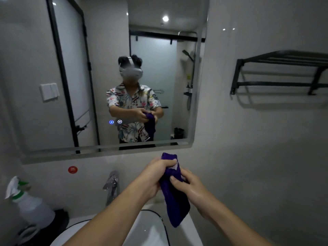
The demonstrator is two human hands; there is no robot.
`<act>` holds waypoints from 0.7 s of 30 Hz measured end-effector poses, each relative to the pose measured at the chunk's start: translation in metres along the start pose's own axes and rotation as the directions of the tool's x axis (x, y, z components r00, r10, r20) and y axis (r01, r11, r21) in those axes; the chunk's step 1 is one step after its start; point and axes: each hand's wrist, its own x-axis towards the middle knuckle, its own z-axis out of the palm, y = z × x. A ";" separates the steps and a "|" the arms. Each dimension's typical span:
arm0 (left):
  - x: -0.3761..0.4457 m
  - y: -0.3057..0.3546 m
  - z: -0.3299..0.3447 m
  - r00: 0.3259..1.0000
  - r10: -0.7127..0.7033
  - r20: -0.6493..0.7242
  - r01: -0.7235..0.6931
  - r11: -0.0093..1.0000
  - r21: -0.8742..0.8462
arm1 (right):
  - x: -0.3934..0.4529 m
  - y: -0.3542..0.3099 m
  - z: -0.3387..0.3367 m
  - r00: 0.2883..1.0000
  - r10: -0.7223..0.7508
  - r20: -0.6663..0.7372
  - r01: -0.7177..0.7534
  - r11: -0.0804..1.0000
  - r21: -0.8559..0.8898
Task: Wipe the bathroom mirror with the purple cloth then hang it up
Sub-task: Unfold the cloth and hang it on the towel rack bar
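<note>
The purple cloth (175, 201) hangs bunched between both my hands, just below the mirror's lower edge and above the basin. My left hand (156, 174) grips its upper part in a fist. My right hand (188, 185) pinches the cloth a little lower on its right side. The large wall mirror (53, 86) fills the upper left and reflects a person holding the same cloth. A black towel rack (276, 84) is fixed to the wall at the upper right, with nothing on it.
A chrome tap (111, 185) stands behind the white basin (149, 231). A spray bottle (28, 201) with a green-and-white trigger sits at the left on a dark counter. A red round sticker (72, 169) is on the wall under the mirror.
</note>
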 end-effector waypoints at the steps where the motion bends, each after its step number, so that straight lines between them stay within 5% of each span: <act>1: -0.001 0.001 0.004 1.000 0.000 0.010 0.000 1.000 0.018 | -0.006 -0.003 -0.004 1.000 -0.007 -0.006 0.007 1.000 -0.021; 4: -0.009 0.009 0.015 0.998 0.035 0.055 -0.037 0.998 0.047 | -0.020 -0.016 -0.021 0.996 0.035 -0.079 -0.032 0.999 0.042; 8: -0.024 0.023 0.027 0.970 0.095 0.223 -0.140 0.971 0.195 | -0.030 -0.043 -0.047 0.960 -0.003 -0.282 -0.041 0.987 -0.152; 11: -0.035 0.035 0.038 0.931 0.155 0.330 -0.268 0.905 0.330 | -0.038 -0.056 -0.059 0.946 -0.038 -0.322 -0.003 0.992 -0.127; 18: -0.033 0.059 0.074 0.840 0.365 0.402 -0.542 0.528 0.654 | -0.061 -0.072 -0.092 0.911 -0.124 -0.393 0.078 0.988 -0.130; 21: -0.024 0.064 0.096 0.801 0.410 0.437 -0.593 0.440 0.674 | -0.061 -0.073 -0.111 0.877 -0.196 -0.438 0.123 0.974 -0.189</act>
